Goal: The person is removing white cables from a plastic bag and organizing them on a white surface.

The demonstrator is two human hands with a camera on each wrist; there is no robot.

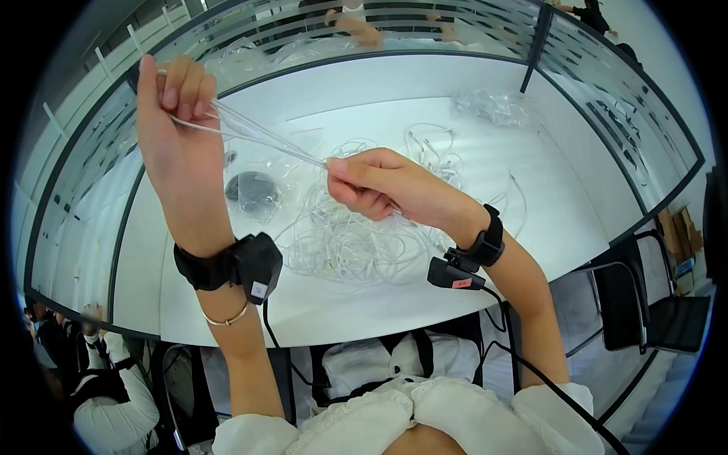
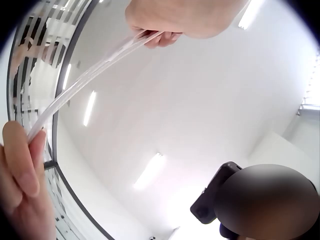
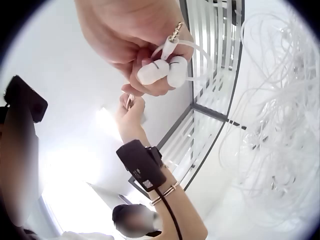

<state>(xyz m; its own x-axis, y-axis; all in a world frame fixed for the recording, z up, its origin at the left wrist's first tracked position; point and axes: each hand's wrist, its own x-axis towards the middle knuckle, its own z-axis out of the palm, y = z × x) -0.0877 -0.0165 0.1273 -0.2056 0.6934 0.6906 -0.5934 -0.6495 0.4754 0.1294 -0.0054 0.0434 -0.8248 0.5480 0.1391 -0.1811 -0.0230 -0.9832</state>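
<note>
A white earphone cable (image 1: pixel 265 138), doubled into several strands, stretches between my two raised hands above the table. My left hand (image 1: pixel 179 125) holds the looped end of it at the upper left, fingers curled round the strands. At the other end my right hand (image 1: pixel 398 184) pinches the bundle between thumb and forefinger. In the right wrist view two white earbuds (image 3: pixel 153 73) and a gold-tipped audio plug (image 3: pixel 173 41) stick out of the right hand's curled fingers. Below the hands lies a large tangle of white cables (image 1: pixel 353 246).
On the white table (image 1: pixel 303 311) a dark round item (image 1: pixel 256 193) sits under clear plastic at left. A crumpled clear bag (image 1: pixel 494 106) lies at the back. A striped glass partition (image 1: pixel 425 34) rings the table. A black chair (image 1: pixel 667 318) stands at right; a person (image 1: pixel 114 387) is at lower left.
</note>
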